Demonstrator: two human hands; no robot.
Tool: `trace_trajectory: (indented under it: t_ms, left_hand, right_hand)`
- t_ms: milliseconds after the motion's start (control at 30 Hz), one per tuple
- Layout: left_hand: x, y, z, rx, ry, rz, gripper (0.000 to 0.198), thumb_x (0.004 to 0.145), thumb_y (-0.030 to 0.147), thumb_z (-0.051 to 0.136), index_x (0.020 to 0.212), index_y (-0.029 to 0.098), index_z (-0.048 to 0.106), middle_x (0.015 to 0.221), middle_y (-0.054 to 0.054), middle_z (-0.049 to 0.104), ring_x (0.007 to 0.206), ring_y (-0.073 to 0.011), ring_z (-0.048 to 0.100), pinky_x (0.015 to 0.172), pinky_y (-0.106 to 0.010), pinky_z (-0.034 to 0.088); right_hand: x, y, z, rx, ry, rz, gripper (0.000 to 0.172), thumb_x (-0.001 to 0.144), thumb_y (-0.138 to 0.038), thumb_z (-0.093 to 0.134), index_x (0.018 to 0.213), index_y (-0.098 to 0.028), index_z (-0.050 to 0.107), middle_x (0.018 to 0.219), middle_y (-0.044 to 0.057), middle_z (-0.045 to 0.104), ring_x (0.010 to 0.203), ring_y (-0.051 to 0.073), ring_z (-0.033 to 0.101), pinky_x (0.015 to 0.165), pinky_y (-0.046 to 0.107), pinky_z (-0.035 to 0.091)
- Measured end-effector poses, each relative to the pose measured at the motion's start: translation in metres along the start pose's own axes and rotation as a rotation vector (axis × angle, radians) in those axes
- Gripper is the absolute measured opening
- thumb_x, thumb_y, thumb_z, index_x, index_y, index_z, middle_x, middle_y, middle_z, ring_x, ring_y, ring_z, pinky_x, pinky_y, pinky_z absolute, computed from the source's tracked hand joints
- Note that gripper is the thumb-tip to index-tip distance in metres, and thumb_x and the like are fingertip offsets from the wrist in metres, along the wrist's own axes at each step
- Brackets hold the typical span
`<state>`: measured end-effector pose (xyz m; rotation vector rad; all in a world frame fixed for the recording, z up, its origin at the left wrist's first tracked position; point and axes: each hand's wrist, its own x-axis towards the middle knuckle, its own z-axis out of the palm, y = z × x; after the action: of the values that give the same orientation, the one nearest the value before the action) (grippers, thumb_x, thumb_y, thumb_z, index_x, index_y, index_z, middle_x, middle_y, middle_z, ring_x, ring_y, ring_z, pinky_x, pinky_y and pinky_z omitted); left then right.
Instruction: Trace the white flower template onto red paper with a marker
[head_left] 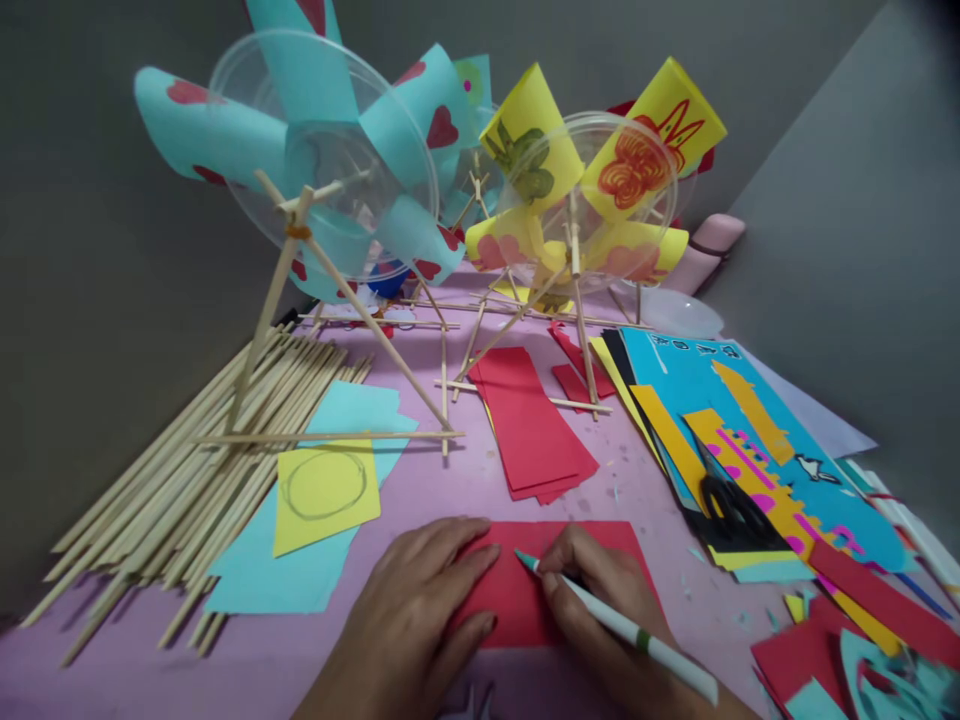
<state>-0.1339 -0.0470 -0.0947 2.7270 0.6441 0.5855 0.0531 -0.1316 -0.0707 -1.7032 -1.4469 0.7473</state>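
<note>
A red paper sheet (517,590) lies on the pink table (450,490) right in front of me. My left hand (420,620) rests flat on its left part, fingers stretched out, pressing it down. My right hand (600,610) is closed around a white pen with a teal tip (622,625). The pen tip touches the red sheet near its middle.
Two paper pinwheels on stick frames stand at the back: a light blue one (322,150) and a yellow one (585,180). A pile of wooden sticks (187,470) lies left. A yellow sheet with a drawn circle (326,495), red strips (529,420), coloured papers and black scissors (731,505) lie around.
</note>
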Motion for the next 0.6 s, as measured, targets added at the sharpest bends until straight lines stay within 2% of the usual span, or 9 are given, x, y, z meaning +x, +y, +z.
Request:
trace_trajectory:
  t_ms: [333,600]
  left_hand:
    - [0.0012,0.0015,-0.0017,-0.034,-0.002,-0.015,0.037,0.087,0.030,0.056,0.123,0.025,0.056,0.126,-0.005,0.059,0.113,-0.0221,0.055,0.092,-0.037,0.048]
    - [0.0043,0.0010,-0.0034,-0.014,0.006,0.004,0.034,0.089,0.032,0.053,0.122,0.024,0.057,0.123,-0.007,0.061,0.111,-0.0225,0.057,0.090,-0.037,0.049]
  right_hand:
    - [-0.0027,-0.0074,-0.0011,0.012,0.004,0.050,0.014,0.079,-0.023,0.039,0.066,-0.022,0.043,0.053,-0.007,0.038,0.047,0.012,0.039,0.046,0.023,0.028]
    - [-0.0020,-0.0040,-0.0021,0.018,-0.044,-0.014,0.012,0.078,-0.024,0.039,0.066,-0.023,0.041,0.051,-0.006,0.040,0.044,0.012,0.040,0.044,0.023,0.030]
